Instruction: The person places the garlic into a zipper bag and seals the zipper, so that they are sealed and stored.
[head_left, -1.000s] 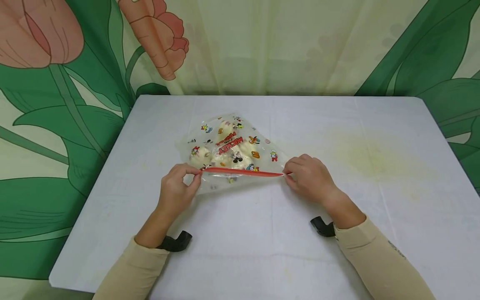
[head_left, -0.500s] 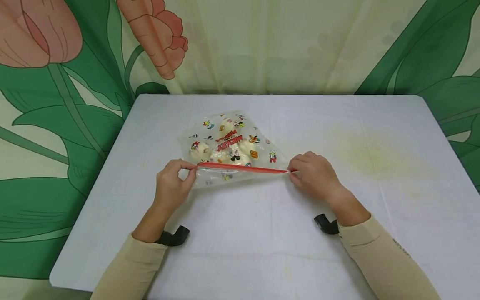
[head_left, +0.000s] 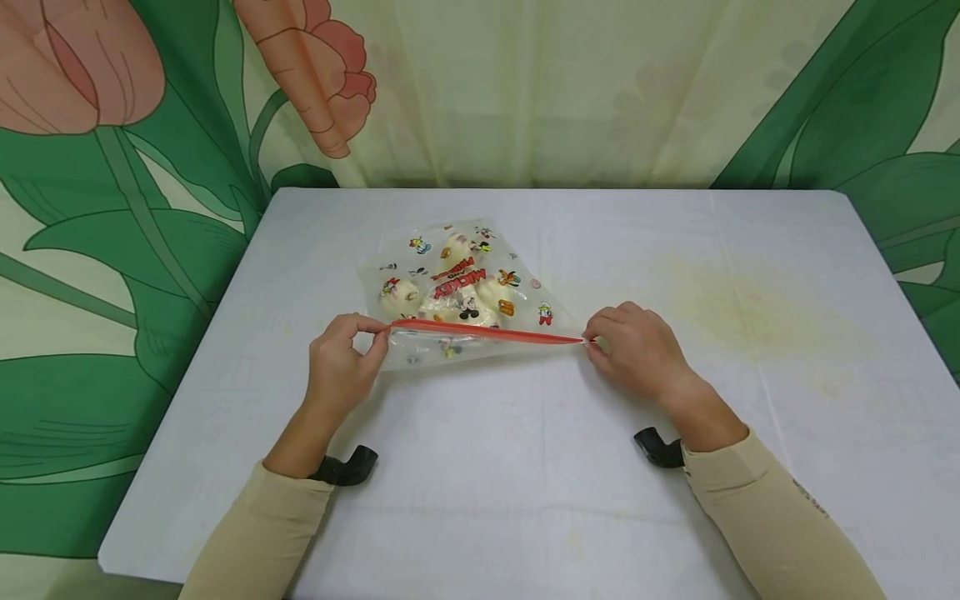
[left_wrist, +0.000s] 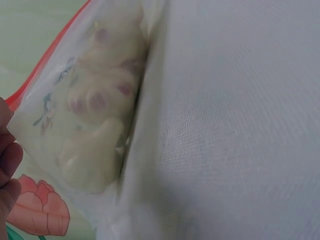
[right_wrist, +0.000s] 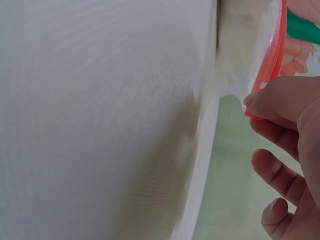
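A clear zip bag [head_left: 525, 293] printed with cartoon figures and red lettering lies on the table. Through its film several whole garlic bulbs [left_wrist: 92, 157] show, pale with purple patches. The bag's red zip strip [head_left: 487, 332] runs taut between the hands, with a clear flap of film on the near side of it. My left hand [head_left: 341, 360] pinches the strip's left end between thumb and index finger. At the opposite end, my right hand [head_left: 636, 350] pinches the strip's corner; in the right wrist view its other fingers [right_wrist: 280, 175] are loosely bent below the red edge.
A white cloth covers the table [head_left: 525, 475], with a faint yellowish stain [head_left: 742, 312] on the right. Behind it hangs a curtain [head_left: 562, 92] with large flowers and leaves. A black wrist mount [head_left: 348, 467] projects beside each forearm.
Both hands have moved apart, left hand to the left and slightly away, right hand to the right. The zip strip between them has become longer and straighter; the garlic has barely shifted.
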